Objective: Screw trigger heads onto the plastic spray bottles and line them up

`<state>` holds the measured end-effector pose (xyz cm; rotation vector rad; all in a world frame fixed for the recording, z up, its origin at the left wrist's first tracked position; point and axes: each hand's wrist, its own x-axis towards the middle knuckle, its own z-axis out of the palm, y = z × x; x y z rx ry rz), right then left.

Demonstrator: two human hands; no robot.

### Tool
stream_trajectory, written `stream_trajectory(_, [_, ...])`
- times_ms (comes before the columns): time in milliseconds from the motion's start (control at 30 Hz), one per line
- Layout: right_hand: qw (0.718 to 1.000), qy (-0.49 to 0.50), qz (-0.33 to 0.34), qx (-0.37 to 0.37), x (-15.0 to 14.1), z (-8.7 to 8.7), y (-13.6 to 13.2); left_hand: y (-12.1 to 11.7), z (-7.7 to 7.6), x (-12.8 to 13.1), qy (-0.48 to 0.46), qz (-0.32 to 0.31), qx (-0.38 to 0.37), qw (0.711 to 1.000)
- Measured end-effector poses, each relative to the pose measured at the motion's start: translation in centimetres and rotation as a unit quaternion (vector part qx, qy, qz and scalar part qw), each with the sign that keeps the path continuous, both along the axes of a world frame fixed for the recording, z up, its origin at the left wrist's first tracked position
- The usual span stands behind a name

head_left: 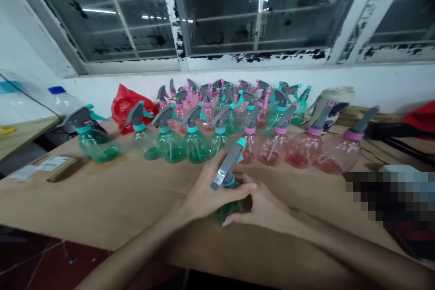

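Both of my hands are on one green spray bottle (226, 212) with a grey trigger head and a turquoise collar, near the front of the table. My left hand (207, 192) wraps round its upper left side below the collar. From the right, my right hand (267, 204) grips the body, thumb and fingers curved round it. The bottle's far side is hidden by my hands. Just behind stands a row of spray bottles, green ones such as this green bottle (197, 147) on the left and pink ones such as this pink bottle (304, 149) on the right.
More spray bottles crowd against the wall below the window (272, 13). A red plastic bag (127, 104) lies behind the row at left. A flattened cardboard piece (63, 168) rests on the brown table (136, 204). A white container (331, 104) stands at back right.
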<state>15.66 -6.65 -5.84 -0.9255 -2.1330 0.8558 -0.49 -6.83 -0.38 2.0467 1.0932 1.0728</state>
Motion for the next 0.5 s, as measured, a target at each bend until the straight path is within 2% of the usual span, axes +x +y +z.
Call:
stream_trajectory(100, [1.0,0.007,-0.015,0.025,0.5,-0.3,0.4,1.1,0.2,0.8,-0.01,-0.047,-0.015,0.999])
stream_trajectory(167, [0.999,-0.009,-0.021,0.03,0.8,-0.7,0.7,1.6,0.1,1.0,0.004,-0.021,0.003,1.0])
stream_trajectory(267, [0.998,-0.044,0.011,0.052,1.8,-1.5,1.3,2.0,0.0,0.7,0.031,0.03,0.034,0.998])
stream_trajectory(333, [0.994,-0.071,0.03,0.078,2.8,-2.1,1.6,2.2,-0.1,0.4,0.038,0.041,0.035,0.998])
stream_trajectory(500, [0.98,-0.17,-0.031,0.103,5.1,-3.8,2.2,3.1,0.2,-0.3,0.026,0.056,0.011,0.998])
